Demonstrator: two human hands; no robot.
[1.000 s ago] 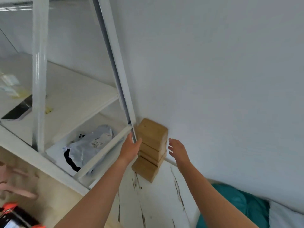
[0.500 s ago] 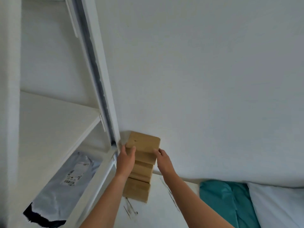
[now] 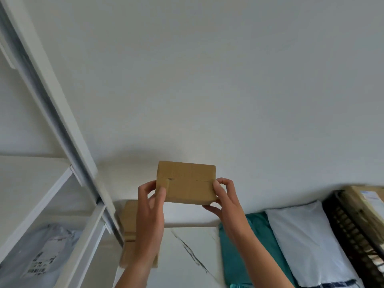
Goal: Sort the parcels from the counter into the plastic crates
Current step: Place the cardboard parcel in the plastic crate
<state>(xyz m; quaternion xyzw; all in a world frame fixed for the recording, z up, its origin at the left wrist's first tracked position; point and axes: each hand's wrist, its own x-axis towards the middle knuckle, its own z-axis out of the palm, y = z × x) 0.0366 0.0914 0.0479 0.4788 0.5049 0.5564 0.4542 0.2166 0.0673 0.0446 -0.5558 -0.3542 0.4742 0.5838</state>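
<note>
The left hand (image 3: 150,197) and the right hand (image 3: 225,197) hold a small brown cardboard box (image 3: 187,181) between them, one at each short end. The left grip has the thumb pressed on the near face at the box's left corner, with the fingers curled round behind that end. The right grip pinches the opposite end, thumb on the near face and fingers wrapped under and behind. The box is level and raised clear of the worktop in front of the plain white wall (image 3: 207,80), touching only the two hands.

Below it, partly hidden by the left forearm, a stack of brown cardboard boxes (image 3: 129,217) stands on the white marble-patterned worktop (image 3: 187,256) against the wall. The stack is just beside the upright of a white metal shelf rack (image 3: 68,129). On a lower rack shelf lies a grey plastic mailer bag (image 3: 41,252) with a printed label.

Right of the worktop's edge lie a teal plastic mailer bag (image 3: 234,246) and, touching it, a white plastic mailer bag (image 3: 301,235). Further right is a dark latticed plastic crate (image 3: 349,231) with a labelled cardboard carton (image 3: 367,202); whether the carton sits in it or on it cannot be told.
</note>
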